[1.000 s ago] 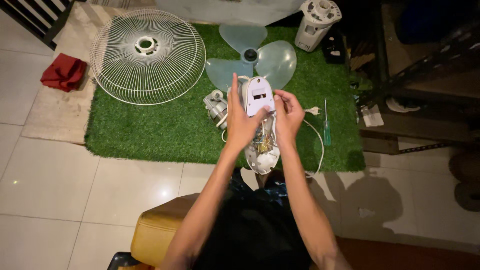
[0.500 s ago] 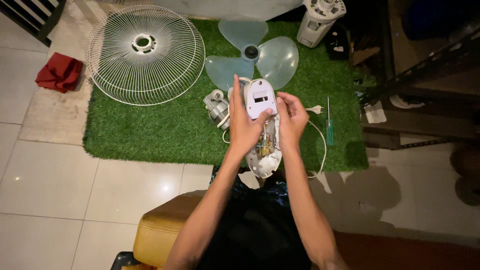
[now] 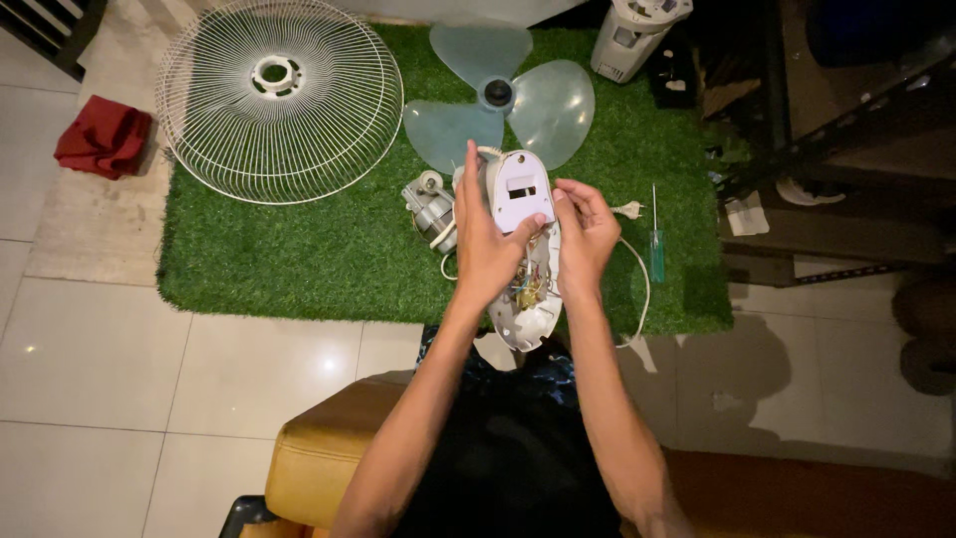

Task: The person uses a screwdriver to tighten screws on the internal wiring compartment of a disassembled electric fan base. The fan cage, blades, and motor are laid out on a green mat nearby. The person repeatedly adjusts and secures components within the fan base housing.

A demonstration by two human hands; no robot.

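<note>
Both hands are on the white fan housing (image 3: 522,214) dead centre of the frame. The left hand (image 3: 486,244) has a clenched grip round its left side, thumb on the cover. The right hand (image 3: 583,237) pinches the right edge. Coloured wires (image 3: 528,289) spill out lower down, too tangled to make out. Just left sits the small motor (image 3: 430,204), partly hidden by the wrist. On the green turf mat (image 3: 299,259): pale fan blade (image 3: 503,100) above, wire guard (image 3: 279,100) upper left, screwdriver (image 3: 656,244) to the right. A white base (image 3: 637,35) is cut off at the top.
</note>
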